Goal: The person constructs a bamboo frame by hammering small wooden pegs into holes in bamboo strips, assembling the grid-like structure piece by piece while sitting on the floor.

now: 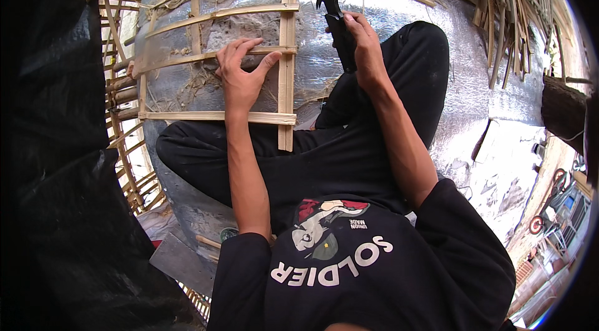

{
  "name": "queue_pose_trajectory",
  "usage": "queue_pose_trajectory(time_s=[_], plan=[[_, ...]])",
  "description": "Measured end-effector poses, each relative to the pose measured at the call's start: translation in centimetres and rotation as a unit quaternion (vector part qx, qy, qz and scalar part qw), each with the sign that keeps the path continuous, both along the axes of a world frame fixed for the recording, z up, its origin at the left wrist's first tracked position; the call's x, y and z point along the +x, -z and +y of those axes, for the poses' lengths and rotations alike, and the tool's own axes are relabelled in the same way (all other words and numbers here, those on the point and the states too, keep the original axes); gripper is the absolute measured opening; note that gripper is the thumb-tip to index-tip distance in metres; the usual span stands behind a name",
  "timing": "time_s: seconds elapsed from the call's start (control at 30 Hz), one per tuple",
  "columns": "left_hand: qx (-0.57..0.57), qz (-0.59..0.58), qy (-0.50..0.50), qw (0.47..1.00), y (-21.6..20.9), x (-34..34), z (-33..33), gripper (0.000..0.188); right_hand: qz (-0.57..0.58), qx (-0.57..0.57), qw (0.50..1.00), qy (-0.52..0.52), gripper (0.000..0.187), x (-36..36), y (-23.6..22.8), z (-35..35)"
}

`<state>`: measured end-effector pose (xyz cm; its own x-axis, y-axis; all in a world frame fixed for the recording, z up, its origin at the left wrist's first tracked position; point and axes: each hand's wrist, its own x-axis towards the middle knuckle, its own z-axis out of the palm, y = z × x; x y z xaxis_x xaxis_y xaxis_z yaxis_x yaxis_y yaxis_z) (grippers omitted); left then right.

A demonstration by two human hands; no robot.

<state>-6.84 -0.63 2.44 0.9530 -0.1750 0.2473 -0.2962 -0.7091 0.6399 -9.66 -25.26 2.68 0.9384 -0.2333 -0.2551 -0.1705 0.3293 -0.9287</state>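
Note:
My right hand (368, 50) is wrapped round the black handle of a small claw hammer (340, 28). Its head points up and away from me, with a bare metal striking face. My left hand (240, 78) lies at a bamboo lattice frame (286, 91), thumb and fingers apart, touching one of its cross slats (181, 61). The thumb tip is close to where that slat meets the long double upright. Several slats cross the frame, and its near end rests over my left leg.
I sit cross-legged on a silvery foil sheet (399, 3). Bundled bamboo strips (499, 13) stand at the far right, with loose strips and shavings along the back. Black sheeting (56, 144) hangs at the left. A flat grey board (181, 265) lies by my left elbow.

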Motion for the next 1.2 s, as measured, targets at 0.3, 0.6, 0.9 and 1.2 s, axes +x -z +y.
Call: queue_pose_trajectory(time_s=[0.3,0.6,0.9,1.2], plan=[[0.006,-0.002,0.000,1.000,-0.2,0.0,-0.1,0.052,0.033,0.006,0.999,0.006,0.034,0.1,-0.1,-0.9],[0.007,0.000,0.001,1.000,-0.2,0.0,0.0,0.052,0.010,0.093,0.996,-0.007,0.058,-0.4,0.3,-0.8],[0.005,0.011,-0.002,1.000,-0.1,-0.1,0.1,0.053,0.010,0.173,0.985,-0.018,0.046,-0.1,0.4,-1.7],[0.003,0.013,-0.001,1.000,-0.1,-0.1,0.1,0.052,-0.063,0.288,0.953,-0.067,0.048,-0.4,1.4,-2.6]])
